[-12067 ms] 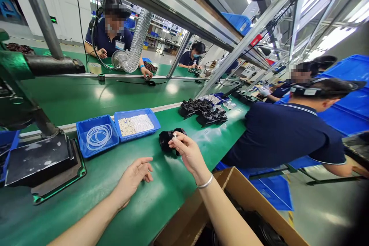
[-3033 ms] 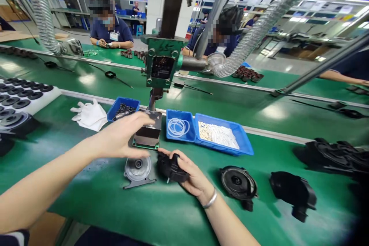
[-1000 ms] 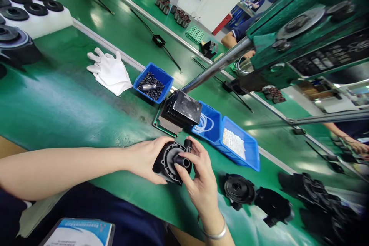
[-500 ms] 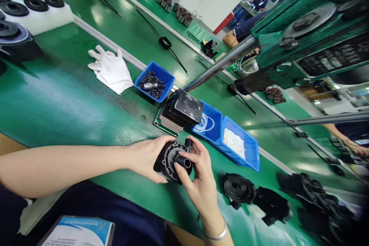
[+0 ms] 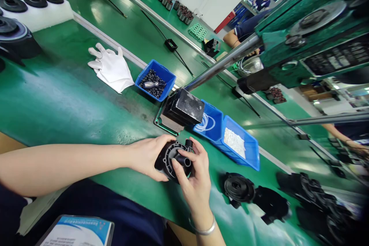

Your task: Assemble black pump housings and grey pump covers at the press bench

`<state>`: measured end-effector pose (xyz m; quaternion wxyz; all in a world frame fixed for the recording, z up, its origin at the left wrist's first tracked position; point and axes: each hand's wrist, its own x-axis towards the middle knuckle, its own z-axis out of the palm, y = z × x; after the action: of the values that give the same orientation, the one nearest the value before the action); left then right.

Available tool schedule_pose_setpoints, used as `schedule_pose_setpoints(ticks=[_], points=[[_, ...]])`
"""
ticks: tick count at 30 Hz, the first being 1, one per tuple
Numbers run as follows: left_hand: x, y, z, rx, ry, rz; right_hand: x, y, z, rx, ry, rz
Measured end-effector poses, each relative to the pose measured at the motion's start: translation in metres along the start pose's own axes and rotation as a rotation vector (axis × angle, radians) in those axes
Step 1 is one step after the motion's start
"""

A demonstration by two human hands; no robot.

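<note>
Between my hands, over the green bench, is a black plastic pump housing with a ribbed round cover and two short pipe stubs. My left hand wraps round its left side. On the other side my right hand grips the cover, its thumb and index finger around the front stub and other fingers by the upper stub. The housing's underside is hidden. Just beyond it stands a black block on a metal base plate. Two more black round housing parts, one of them a ribbed cover, lie to the right.
A blue bin holds small black pieces and a metal tool. Blue bins with white rings and small white parts stand right of the block. White gloves lie left. A green press overhangs the right. Co-workers sit across the bench.
My right hand has shifted slightly left, its wrist turning a little, with thumb and index finger still at the front stub. My left hand keeps its hold. The view has moved slightly.
</note>
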<state>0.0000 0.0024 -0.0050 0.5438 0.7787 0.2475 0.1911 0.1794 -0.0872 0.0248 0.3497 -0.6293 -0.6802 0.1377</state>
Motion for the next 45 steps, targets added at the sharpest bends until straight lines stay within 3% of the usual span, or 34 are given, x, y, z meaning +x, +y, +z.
schedule_pose_setpoints(ticks=[29,35,38,42,45], points=[[0.001,0.0,0.001,0.013,-0.002,-0.006,-0.002,-0.001,0.001,-0.011,0.034,0.011],[0.0,-0.004,0.001,0.038,-0.027,0.187,-0.003,0.002,0.005,0.049,0.019,0.093],[0.0,-0.007,0.005,0.089,-0.017,0.208,-0.004,0.005,0.004,0.131,-0.01,0.127],[-0.003,0.001,0.005,0.13,0.052,0.207,0.015,0.004,-0.025,0.159,-0.023,0.055],[-0.004,0.026,-0.014,0.177,0.089,0.252,0.051,-0.008,-0.073,0.105,0.185,-0.053]])
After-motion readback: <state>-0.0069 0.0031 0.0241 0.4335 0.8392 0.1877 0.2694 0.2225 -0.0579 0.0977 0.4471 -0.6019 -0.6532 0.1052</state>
